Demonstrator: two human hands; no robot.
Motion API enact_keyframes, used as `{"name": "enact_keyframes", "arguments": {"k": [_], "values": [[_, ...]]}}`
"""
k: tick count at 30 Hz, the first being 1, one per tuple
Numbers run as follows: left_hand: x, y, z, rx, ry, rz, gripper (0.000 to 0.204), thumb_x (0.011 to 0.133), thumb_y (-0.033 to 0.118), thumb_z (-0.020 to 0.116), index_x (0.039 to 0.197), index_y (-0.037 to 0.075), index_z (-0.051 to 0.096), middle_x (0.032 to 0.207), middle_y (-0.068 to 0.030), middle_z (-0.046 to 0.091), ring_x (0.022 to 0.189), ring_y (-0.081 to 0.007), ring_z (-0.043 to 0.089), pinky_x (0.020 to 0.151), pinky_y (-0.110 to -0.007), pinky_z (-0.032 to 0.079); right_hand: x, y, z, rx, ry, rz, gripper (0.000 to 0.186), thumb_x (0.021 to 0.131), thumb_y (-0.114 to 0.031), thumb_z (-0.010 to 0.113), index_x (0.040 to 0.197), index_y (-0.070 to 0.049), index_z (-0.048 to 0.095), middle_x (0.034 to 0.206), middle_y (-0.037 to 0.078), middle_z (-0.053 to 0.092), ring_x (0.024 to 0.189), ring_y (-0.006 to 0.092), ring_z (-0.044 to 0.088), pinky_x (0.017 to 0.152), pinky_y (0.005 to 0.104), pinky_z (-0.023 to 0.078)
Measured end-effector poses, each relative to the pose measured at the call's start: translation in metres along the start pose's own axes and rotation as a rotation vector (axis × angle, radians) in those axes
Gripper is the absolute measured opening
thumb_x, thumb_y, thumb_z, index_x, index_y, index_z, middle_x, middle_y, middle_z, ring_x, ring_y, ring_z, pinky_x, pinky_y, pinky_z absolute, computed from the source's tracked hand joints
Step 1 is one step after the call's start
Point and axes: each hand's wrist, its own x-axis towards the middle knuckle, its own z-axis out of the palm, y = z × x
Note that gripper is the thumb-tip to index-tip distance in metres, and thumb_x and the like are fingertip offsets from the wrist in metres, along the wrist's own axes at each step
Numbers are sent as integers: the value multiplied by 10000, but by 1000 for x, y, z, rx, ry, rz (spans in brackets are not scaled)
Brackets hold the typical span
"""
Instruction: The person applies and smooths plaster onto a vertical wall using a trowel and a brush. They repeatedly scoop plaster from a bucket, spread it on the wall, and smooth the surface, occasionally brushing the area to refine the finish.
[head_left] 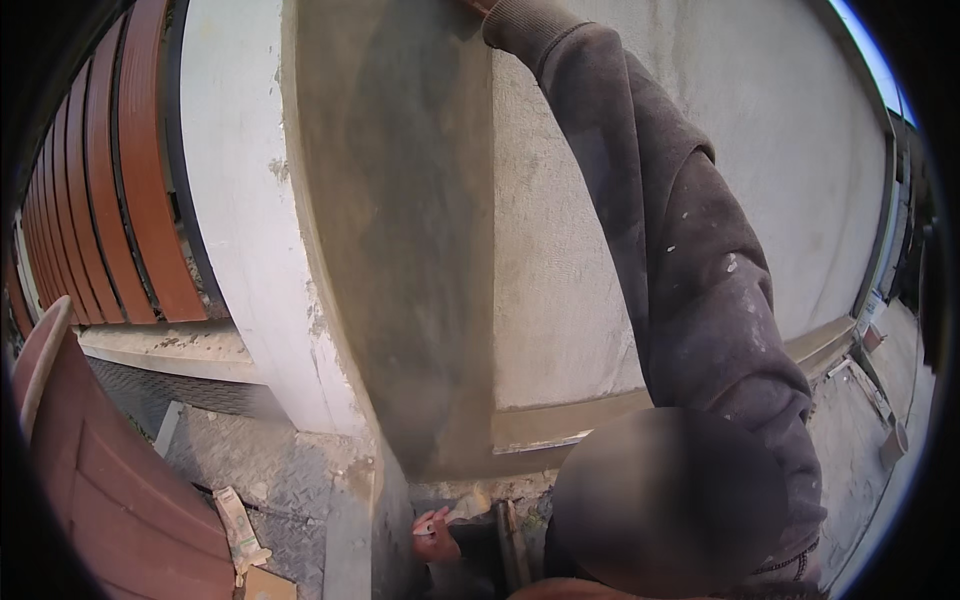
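Observation:
My right arm, in a dark paint-flecked sleeve (680,260), rises from the lower right along the wall to the top edge, where the hand is cut off. It lies against a rough light-grey wall panel (560,250), next to a darker, damp-looking grey plaster band (400,250). My left hand (435,537), in a red glove, is low at the foot of the wall and closed on a small light-coloured tool (465,503) whose shape I cannot make out. A blurred dark hood fills the lower middle.
A white pillar (240,200) stands left of the plaster band, with red-brown slats (110,180) beyond it. A red-brown panel (110,490) leans at lower left on chequered metal flooring (260,460). A pale wrapped packet (240,530) lies there. A small cup (893,442) sits far right.

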Motion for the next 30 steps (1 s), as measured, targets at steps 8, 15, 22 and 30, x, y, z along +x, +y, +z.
{"name": "enact_keyframes", "arguments": {"k": [8, 15, 22, 30], "values": [[57, 147, 25, -87, 70, 649, 262, 1029, 202, 564, 1143, -22, 493, 1095, -249, 666, 983, -328, 663, 915, -427, 537, -306, -124, -100, 357, -481, -168, 244, 826, -167, 716, 1067, -129, 719, 999, 31, 649, 954, 189, 610, 834, 367, 424], [86, 262, 112, -86, -217, 1258, 148, 1061, 224, 516, 1121, 109, 443, 1088, -191, 650, 1059, -357, 618, 895, -467, 566, -311, -165, -181, 1532, -503, 1054, 473, 918, -114, 718, 1362, -51, 567, 1149, 74, 617, 1017, 115, 610, 774, 262, 560], [100, 350, 126, 61, -238, 953, 246, 1041, 285, 571, 1110, 103, 421, 985, -159, 694, 924, -339, 656, 825, -468, 586, -149, -86, -56, 597, 110, 627, 500, 789, -42, 785, 1260, -44, 621, 973, 108, 568, 771, 211, 584, 615, 331, 495], [73, 475, 102, 167, -382, 445, 204, 996, 187, 635, 1060, 36, 513, 1000, -224, 682, 947, -353, 667, 869, -486, 560, -62, -40, 20, 224, 104, 623, 314, 786, -53, 769, 1077, -14, 657, 914, 109, 571, 778, 220, 609, 556, 339, 492]]}}
